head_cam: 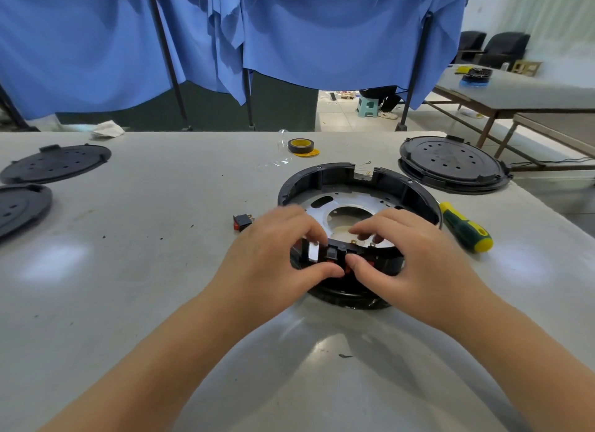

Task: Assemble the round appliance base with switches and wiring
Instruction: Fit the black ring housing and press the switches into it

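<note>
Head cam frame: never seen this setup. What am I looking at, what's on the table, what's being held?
There is no robot here. A person wears a wide-angle camera on the head, looking down at their own two bare hands.

Both hands work at the near wall of a round black appliance base with a metal plate inside. The left hand and right hand grip that wall from both sides, thumbs pressing on red switches set into it.

On the grey table lie a spare red switch, a green and yellow screwdriver, a tape roll, and three black round covers: two on the left, one on the right.
</note>
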